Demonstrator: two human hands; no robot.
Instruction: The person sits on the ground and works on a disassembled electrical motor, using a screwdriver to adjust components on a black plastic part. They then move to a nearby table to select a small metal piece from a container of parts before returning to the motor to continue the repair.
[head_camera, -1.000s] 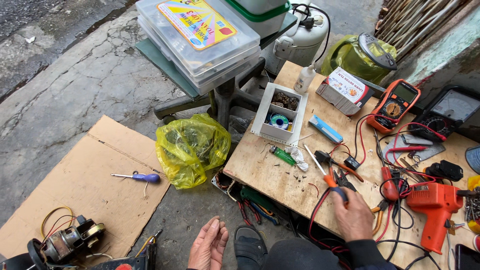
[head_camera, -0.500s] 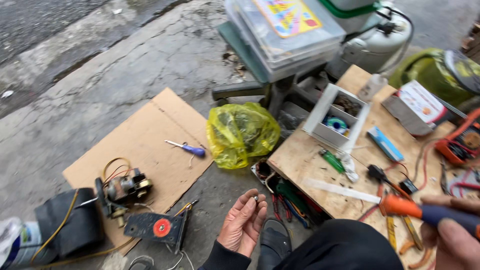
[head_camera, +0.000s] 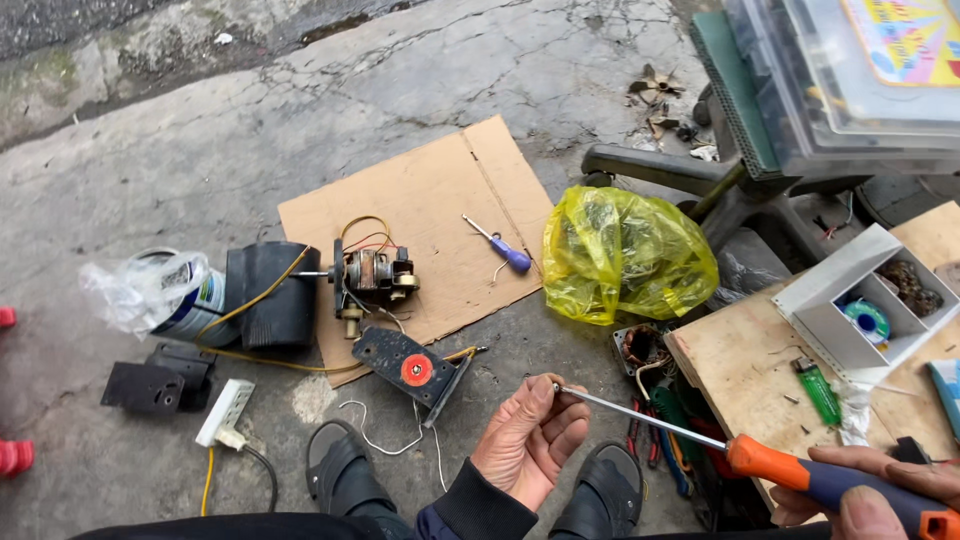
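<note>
There are two hands and two screwdrivers. The right hand (head_camera: 880, 495) sits at the bottom right edge, fingers wrapped tight around the orange and blue handle of the big screwdriver (head_camera: 700, 440). Its thin shiny metal rod points left, and the tip rests in the left hand (head_camera: 530, 440), which is half open, palm up, with the fingers curled loosely by the tip. The small screwdriver (head_camera: 498, 247) has a blue handle and lies alone on the cardboard (head_camera: 430, 210), a flat brown sheet on the cracked grey ground.

One motor (head_camera: 372, 278) with yellow and red wires sits at the left edge of the cardboard, next to one black round cover (head_camera: 270, 295). One crinkly yellow bag (head_camera: 625, 255) lies just right of the cardboard. One wooden board (head_camera: 760, 370) is on the right, with one white box (head_camera: 865, 300) and one green lighter (head_camera: 820, 390) on it. Two dark sandals (head_camera: 345, 470) show at the bottom. The ground above the cardboard is wide and bare
</note>
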